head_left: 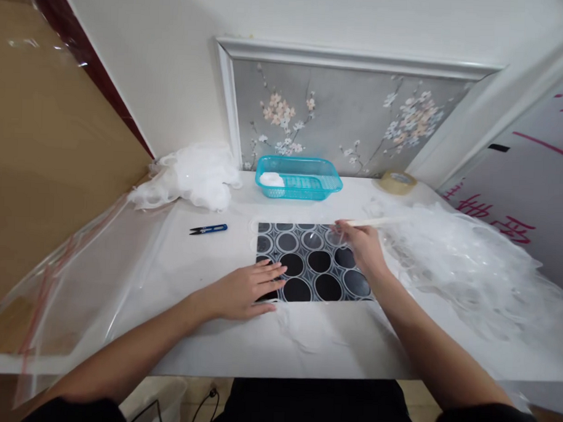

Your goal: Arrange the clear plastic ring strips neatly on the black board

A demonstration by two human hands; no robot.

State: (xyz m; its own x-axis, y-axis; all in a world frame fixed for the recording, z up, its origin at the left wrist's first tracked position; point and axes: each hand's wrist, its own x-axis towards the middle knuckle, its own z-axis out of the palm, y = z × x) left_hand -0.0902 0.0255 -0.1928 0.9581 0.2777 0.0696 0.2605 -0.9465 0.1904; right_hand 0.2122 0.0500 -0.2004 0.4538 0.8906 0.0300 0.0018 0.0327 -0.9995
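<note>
My left hand (253,290) lies flat with fingers spread on the left part of a black-and-grey sheet patterned with circles (310,268). At the sheet's upper right, my right hand (358,241) is closed on a slim whitish stick (372,222), which points off to the right. Its fingertips are close to the sheet's top edge. Thin see-through white material (305,327) lies along the sheet's near edge. Just right of my right hand spreads a large heap of sheer white pieces with rounded edges (459,260).
Blue thread snips (209,229) lie left of the sheet. Behind it stands a turquoise plastic basket (298,193) holding something white. A white bundle (190,174) sits at the back left, a tape roll (397,182) at the back right. Clear plastic bags (94,272) hang over the left side.
</note>
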